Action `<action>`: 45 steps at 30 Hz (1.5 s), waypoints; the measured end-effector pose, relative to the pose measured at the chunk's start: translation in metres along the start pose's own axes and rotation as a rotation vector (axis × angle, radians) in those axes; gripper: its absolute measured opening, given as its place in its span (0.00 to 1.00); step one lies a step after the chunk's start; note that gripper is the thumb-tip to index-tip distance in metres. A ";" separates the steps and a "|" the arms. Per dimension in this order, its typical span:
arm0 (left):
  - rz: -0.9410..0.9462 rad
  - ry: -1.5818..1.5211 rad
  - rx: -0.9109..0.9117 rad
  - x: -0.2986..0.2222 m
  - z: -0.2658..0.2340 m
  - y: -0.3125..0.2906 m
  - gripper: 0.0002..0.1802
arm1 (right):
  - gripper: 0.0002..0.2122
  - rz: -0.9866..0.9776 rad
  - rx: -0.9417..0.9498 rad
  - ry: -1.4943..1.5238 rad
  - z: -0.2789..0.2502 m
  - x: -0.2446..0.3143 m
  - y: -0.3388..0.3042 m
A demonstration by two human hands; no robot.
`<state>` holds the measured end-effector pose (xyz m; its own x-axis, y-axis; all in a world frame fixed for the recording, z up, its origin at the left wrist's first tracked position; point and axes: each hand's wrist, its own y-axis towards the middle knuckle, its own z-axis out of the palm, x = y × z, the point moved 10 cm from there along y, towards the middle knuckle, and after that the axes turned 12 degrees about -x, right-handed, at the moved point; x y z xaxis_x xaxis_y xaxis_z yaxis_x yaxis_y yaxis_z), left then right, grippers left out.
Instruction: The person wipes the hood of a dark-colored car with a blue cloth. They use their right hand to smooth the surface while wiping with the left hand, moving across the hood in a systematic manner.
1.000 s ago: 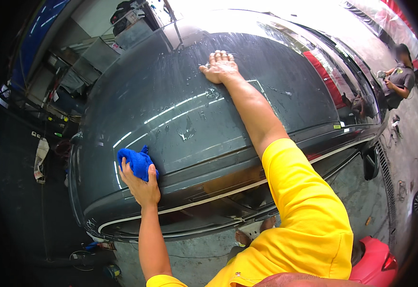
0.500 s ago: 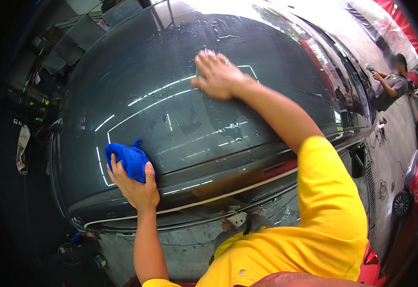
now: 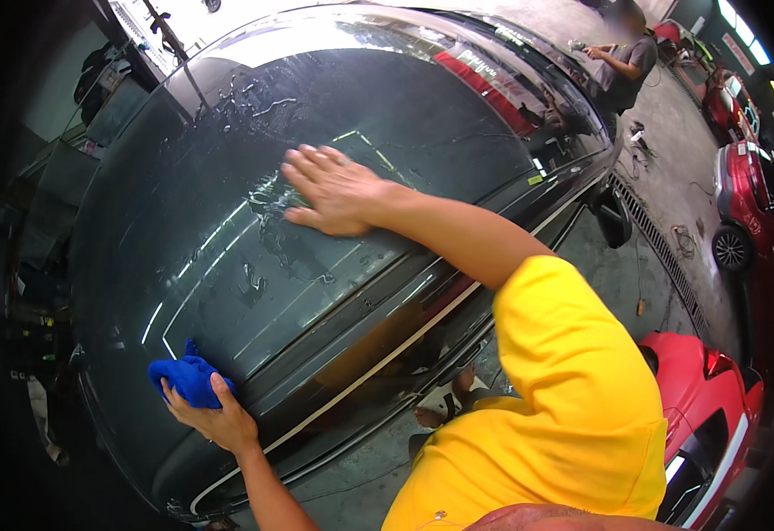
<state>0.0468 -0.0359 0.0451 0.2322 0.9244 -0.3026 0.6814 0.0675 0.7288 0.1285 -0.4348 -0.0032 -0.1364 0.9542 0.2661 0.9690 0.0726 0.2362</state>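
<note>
A dark, shiny car roof fills the middle, streaked with water or another clear liquid. My right hand lies palm down on the wet roof near its centre, fingers stretched out and slightly blurred. Around its fingertips the liquid is pushed into ripples; whether anything thin lies under the palm is hidden. On the roof's near left part, my left hand is closed round a bunched blue cloth, which rests on the surface.
A pale strip runs along the roof's near side. A side mirror sticks out at the right. Farther off, another person stands beside the car holding a tool. Red cars stand to the right, and a floor drain grate runs between.
My view has turned, so the roof sits tilted and more of the right side shows. The right hand has swept across the roof; the left still grips the blue cloth.
</note>
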 end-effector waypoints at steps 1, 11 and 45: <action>-0.003 0.017 -0.004 -0.001 0.000 0.000 0.41 | 0.41 0.035 0.018 0.003 -0.005 -0.017 -0.030; 0.061 -0.046 -0.002 -0.016 0.013 0.008 0.41 | 0.41 0.594 -0.044 -0.061 -0.030 -0.206 0.044; 0.007 -0.043 -0.025 -0.011 0.008 0.015 0.52 | 0.38 0.473 -0.044 -0.073 -0.033 -0.140 -0.065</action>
<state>0.0597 -0.0481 0.0542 0.2670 0.9077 -0.3237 0.6622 0.0712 0.7459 0.0779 -0.5828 -0.0246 0.3342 0.8975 0.2877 0.9113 -0.3856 0.1443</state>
